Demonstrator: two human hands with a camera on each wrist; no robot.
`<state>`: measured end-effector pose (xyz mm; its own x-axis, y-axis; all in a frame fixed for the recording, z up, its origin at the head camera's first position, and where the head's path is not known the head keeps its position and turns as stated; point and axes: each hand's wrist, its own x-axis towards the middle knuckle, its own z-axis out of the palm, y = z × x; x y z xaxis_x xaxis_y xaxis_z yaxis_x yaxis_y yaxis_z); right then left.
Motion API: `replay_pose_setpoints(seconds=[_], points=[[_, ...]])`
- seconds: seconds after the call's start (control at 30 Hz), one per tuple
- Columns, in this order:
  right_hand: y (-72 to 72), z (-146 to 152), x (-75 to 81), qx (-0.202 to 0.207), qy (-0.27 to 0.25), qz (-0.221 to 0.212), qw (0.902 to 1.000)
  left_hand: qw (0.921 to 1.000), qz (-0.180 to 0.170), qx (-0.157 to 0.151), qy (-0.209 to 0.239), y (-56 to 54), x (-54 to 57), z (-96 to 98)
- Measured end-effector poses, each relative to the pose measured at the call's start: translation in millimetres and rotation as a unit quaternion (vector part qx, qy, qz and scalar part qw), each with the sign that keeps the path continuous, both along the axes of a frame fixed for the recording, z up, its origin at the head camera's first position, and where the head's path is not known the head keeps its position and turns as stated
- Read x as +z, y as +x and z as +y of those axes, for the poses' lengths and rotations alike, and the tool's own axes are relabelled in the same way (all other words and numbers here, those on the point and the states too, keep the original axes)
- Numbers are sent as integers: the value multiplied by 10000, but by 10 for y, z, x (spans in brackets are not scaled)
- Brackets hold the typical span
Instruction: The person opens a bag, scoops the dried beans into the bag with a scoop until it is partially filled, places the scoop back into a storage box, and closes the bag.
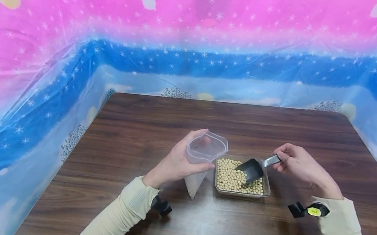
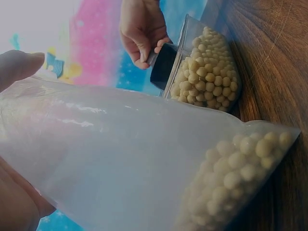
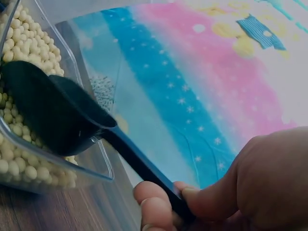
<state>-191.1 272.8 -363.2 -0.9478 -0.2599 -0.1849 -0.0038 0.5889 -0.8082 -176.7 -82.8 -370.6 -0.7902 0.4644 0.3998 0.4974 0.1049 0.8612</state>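
Note:
My left hand holds a clear plastic bag by its mouth, which gapes wide between thumb and fingers. Pale round beans lie at the bottom of the bag, seen in the left wrist view. On the bag's right stands a clear rectangular container filled with the same beans. A black scoop dips its front edge into these beans. Pinching the scoop's handle between thumb and fingers, my right hand is at the container's right side. The scoop's inside looks bare in the head view.
A dark wooden table carries everything. Behind it and along its sides hangs a pink and blue cloth with snowflakes. Black wrist mounts sit below both hands.

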Motion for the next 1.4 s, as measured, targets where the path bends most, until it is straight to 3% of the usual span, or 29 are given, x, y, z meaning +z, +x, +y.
replay_pose_setpoints(seconds=[0.2,0.37,0.57,0.7,0.83,0.93,1.03,1.13,1.4], points=[[-48,77,-13,-217,-209,-219,9993,9997,-120,151,-128,23,16,-15],[-70,117,-20,-339,-721,-449,9958,9997,-249,64,-17,35,12,-4],[-34,154,61,-547,-1530,-342,9861,9993,-356,-34,51,35,-4,6],[10,164,134,-657,-2670,-76,9614,9994,-331,54,-121,40,-9,4],[73,124,224,-488,-4011,256,9144,9994,-234,123,-245,42,-17,-2],[131,51,310,-380,-4569,511,8872,9995,-169,108,-253,39,-22,-2],[210,-63,401,-405,-4858,743,8700,9996,-125,68,-224,32,-24,6],[297,-193,478,-387,-4891,1000,8656,9998,-164,-1,-138,25,-20,16],[448,-464,570,193,-4670,1497,8713,9994,-340,-103,4,34,22,34]])
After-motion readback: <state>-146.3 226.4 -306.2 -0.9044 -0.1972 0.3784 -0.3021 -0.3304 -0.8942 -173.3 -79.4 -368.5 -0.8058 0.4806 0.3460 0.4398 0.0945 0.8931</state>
